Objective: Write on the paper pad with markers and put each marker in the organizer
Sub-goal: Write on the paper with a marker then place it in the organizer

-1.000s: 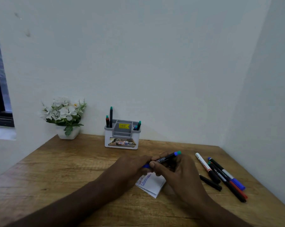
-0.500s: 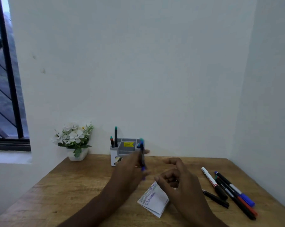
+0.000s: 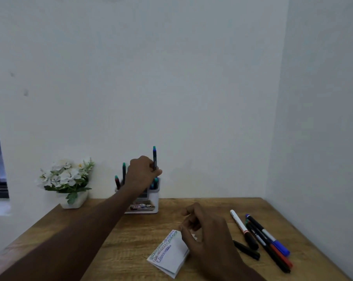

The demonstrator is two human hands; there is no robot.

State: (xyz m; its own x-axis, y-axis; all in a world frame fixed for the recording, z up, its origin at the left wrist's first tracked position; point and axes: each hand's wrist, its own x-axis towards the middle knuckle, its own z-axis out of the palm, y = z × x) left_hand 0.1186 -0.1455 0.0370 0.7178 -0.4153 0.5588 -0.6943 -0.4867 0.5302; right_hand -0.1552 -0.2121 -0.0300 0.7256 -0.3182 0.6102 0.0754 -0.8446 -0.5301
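Note:
My left hand reaches over the white organizer at the back of the desk and pinches a dark marker with a teal cap, held upright above the organizer's right side. Other markers stand in the organizer: two at its left and a teal-tipped one at its right. The small paper pad, with coloured lines of writing on it, lies near the front. My right hand hovers over the pad's right edge with loosely curled fingers and holds nothing.
Several loose markers lie on the wooden desk to the right of the pad, among them a white one, a blue-capped one and a red-capped one. A white pot of flowers stands at the back left. Walls close the back and right.
My left hand took the teal-capped marker away from my right hand and carried it up and back to above the organizer. My right hand stayed by the pad, now without the marker.

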